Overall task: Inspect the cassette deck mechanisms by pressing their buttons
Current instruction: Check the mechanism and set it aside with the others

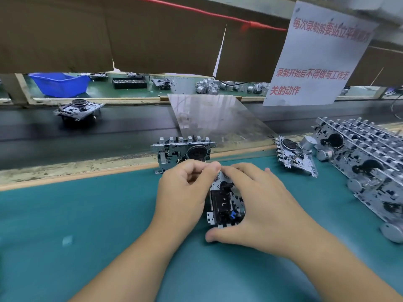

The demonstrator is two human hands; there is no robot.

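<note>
Slippage threatens if both hands, left hand (185, 190) and right hand (259, 205) curled around the cassette mechanism (225, 205), press unevenly.

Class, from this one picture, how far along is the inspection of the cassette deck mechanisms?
Done: cannot tell; one mechanism on the belt may have passed. In hand: left hand and right hand grip one held mechanism. Left: likely the upright mechanism and the stack at right.
</note>
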